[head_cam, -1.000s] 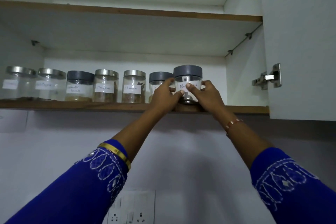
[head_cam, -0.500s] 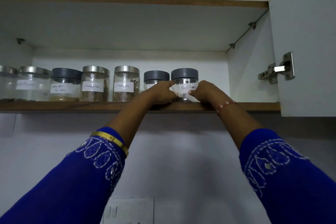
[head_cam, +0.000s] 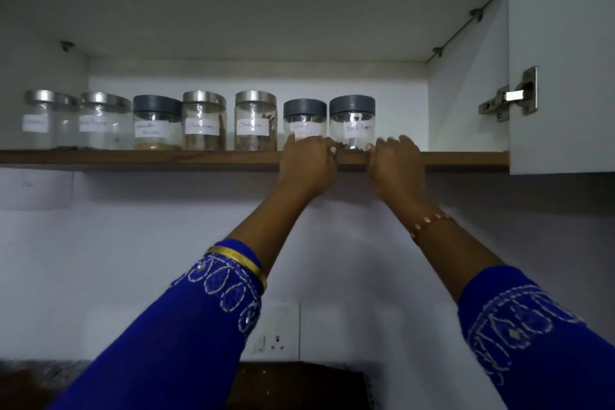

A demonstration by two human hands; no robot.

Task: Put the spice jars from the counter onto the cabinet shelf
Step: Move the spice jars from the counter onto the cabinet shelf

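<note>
The clear glass spice jar with a grey plastic lid and a "Black Pepper" label (head_cam: 352, 122) stands upright on the brown-edged wooden cabinet shelf (head_cam: 139, 159), last on the right in a row of seven jars, just beside a similar grey-lidded jar (head_cam: 304, 120). Both hands sit at the shelf's front lip below it: the left hand (head_cam: 307, 166) and the right hand (head_cam: 394, 163) have fingers curled at the jar's base, but whether they grip the glass or merely rest on the edge I cannot tell. This looks like the setting-down step, nearly complete. Next, letting go and lowering the arms calls for a straight withdrawal so the jar is not dragged over the lip. Open shelf remains to the right, up to the white cabinet side wall (head_cam: 466, 103); the white door (head_cam: 562, 43) stands open.
</note>
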